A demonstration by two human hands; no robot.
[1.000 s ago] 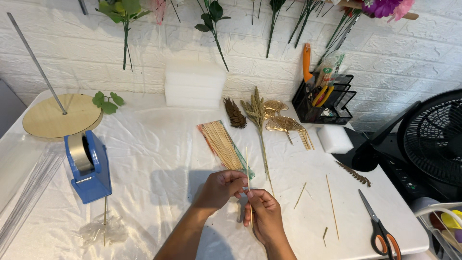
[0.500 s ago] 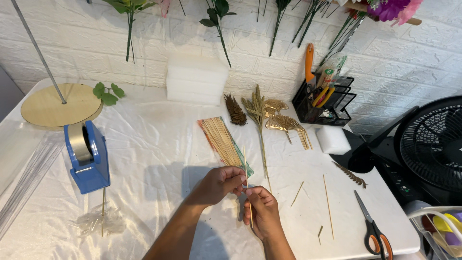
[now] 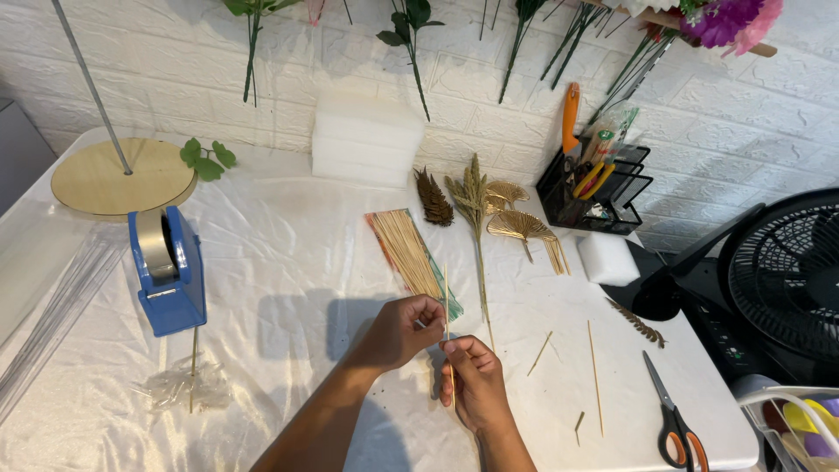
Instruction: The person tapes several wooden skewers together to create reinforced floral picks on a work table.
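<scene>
Both hands meet near the middle of the table (image 3: 288, 262), the left hand (image 3: 400, 330) and right hand (image 3: 472, 380) each pinching a thin wooden stick (image 3: 447, 315) held upright between them, just near of the bundle of sticks (image 3: 409, 253), with the blue tape dispenser (image 3: 166, 271) well to the left

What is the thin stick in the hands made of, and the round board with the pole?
The thin stick, pinched by the left hand and the right hand, looks like bamboo or wood: pale tan, matte, straight. The round board looks like light wood, smooth, faintly grained. Its pole seems metal, grey and shiny.
</scene>
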